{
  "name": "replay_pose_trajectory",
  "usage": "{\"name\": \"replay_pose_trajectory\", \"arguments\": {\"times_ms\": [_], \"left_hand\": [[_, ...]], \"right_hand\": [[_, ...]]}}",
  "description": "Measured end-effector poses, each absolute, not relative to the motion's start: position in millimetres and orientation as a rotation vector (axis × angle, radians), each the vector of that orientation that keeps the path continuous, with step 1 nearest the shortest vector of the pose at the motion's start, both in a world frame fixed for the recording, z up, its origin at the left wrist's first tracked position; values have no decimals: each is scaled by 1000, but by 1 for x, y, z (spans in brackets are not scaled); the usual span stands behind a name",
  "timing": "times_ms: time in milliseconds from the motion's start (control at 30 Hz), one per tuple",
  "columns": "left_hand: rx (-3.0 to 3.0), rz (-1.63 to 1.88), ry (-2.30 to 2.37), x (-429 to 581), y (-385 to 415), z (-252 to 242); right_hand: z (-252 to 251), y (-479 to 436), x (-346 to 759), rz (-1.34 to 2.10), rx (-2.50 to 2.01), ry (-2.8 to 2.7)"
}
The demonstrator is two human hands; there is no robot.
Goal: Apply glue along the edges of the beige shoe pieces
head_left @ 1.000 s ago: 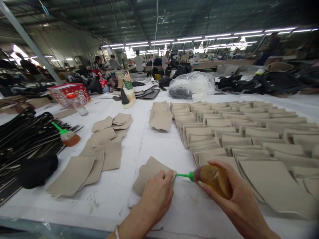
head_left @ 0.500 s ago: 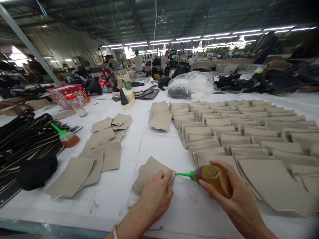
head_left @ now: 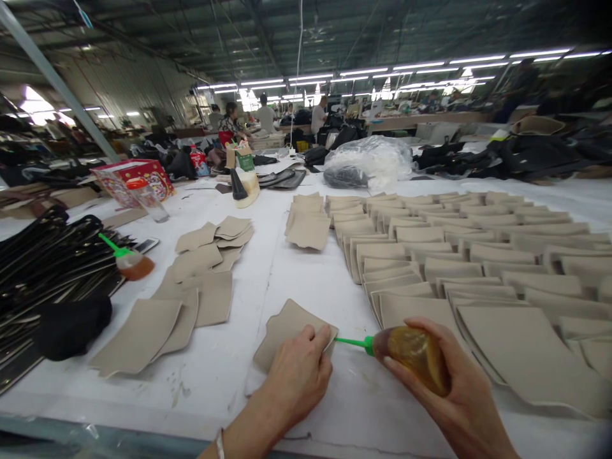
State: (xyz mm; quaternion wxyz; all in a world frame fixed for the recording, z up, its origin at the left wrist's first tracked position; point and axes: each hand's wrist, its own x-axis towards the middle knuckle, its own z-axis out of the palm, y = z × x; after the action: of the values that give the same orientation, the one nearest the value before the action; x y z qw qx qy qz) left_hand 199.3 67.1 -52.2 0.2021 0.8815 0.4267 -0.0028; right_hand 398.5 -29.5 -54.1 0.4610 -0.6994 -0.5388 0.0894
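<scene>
My left hand (head_left: pixel 300 366) has its fingers closed on a beige leather-like piece (head_left: pixel 284 325) at the front middle of the table, near the piece's right edge. Wrapped in my right hand (head_left: pixel 461 382) is a squeeze bottle of amber glue-like liquid (head_left: pixel 415 357), tilted onto its side. Its thin green nozzle (head_left: pixel 352 342) points left, and the tip meets the right edge of the piece, close to my left fingertips. Whether liquid is coming out is too small to tell.
Overlapping rows of beige pieces (head_left: pixel 478 255) spread over the right side. Looser beige pieces (head_left: pixel 136 335) lie to the left. Beyond them are a second green-tipped bottle (head_left: pixel 134 264), black strips (head_left: pixel 43 274), a clear red-lidded bottle (head_left: pixel 148 203) and a plastic bag (head_left: pixel 370 159). People stand far back.
The squeeze bottle and my right hand have shifted slightly down, the nozzle tip moving a little along the piece's edge. My left hand keeps its hold.
</scene>
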Motion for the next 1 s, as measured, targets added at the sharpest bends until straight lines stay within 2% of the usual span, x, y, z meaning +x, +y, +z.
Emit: {"name": "replay_pose_trajectory", "arguments": {"times_ms": [300,567,733,900,1000], "left_hand": [[2436,-22,1168,196,69,-50],[2408,50,1163,197,70,-50],[2362,76,1130,193,72,-49],[2349,139,1089,190,74,-52],[2344,153,1086,189,75,-54]], "right_hand": [[-61,-22,408,196,-1717,-1338],[-58,-33,398,558,-1737,-1155],[-60,-33,400,462,-1755,-1172],[-58,-42,391,634,-1724,-1141],[-62,-43,395,583,-1730,-1192]]}}
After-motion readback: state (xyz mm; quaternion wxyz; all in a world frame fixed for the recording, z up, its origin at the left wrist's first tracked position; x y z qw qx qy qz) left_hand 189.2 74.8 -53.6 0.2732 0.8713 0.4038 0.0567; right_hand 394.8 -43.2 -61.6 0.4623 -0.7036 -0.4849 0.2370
